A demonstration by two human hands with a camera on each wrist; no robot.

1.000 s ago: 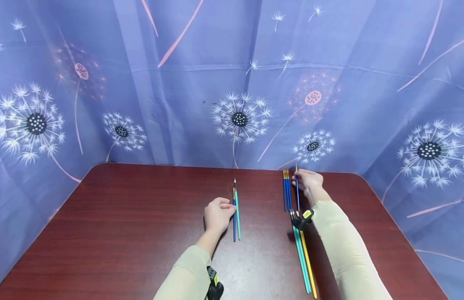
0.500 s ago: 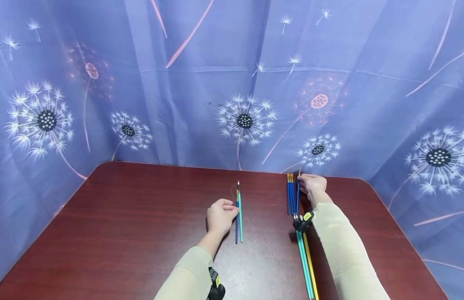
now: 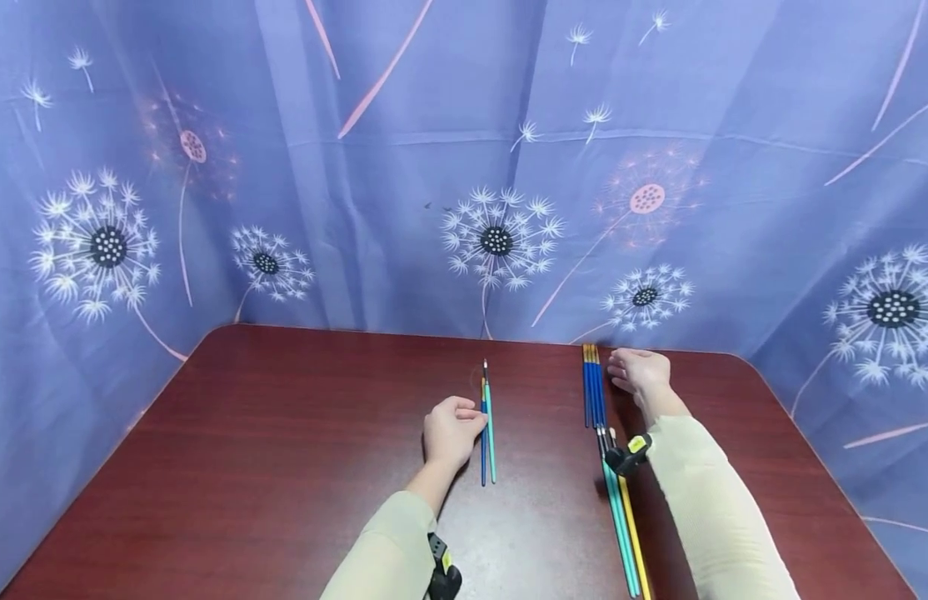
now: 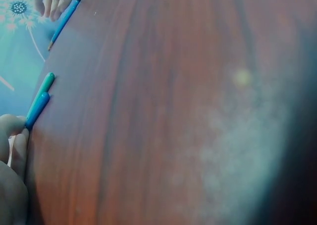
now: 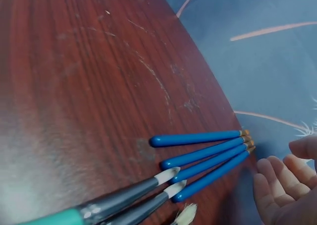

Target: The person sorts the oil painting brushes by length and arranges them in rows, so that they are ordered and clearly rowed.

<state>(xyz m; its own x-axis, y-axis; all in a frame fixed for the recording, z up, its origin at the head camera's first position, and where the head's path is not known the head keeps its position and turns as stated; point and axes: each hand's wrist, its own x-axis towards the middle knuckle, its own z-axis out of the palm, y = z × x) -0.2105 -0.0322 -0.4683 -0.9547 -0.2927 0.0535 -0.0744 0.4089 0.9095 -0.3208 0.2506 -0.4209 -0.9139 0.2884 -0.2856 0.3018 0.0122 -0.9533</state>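
In the head view my left hand (image 3: 451,433) pinches a blue paintbrush (image 3: 483,467) between thumb and finger, at the middle of the table. A thin teal paintbrush (image 3: 491,450) lies close along its right side, bristles toward the curtain. The left wrist view shows the rounded ends of the blue and teal handles past the fingertips. My right hand (image 3: 644,375), fingers loosely bent and holding nothing, is just right of a row of several blue paintbrushes (image 3: 594,392) with gold ferrules near the back edge. Those handles (image 5: 203,153) fan slightly apart in the right wrist view.
Below the blue row lie two teal paintbrushes (image 3: 618,525) and a yellow paintbrush (image 3: 634,533), partly behind the right wrist camera (image 3: 627,455). A blue dandelion-print curtain (image 3: 389,208) hangs behind the reddish-brown table (image 3: 284,433).
My right hand has let go of a blue paintbrush, which now lies with the others in the row, and has shifted slightly right. The left hand keeps its place at the brushes.
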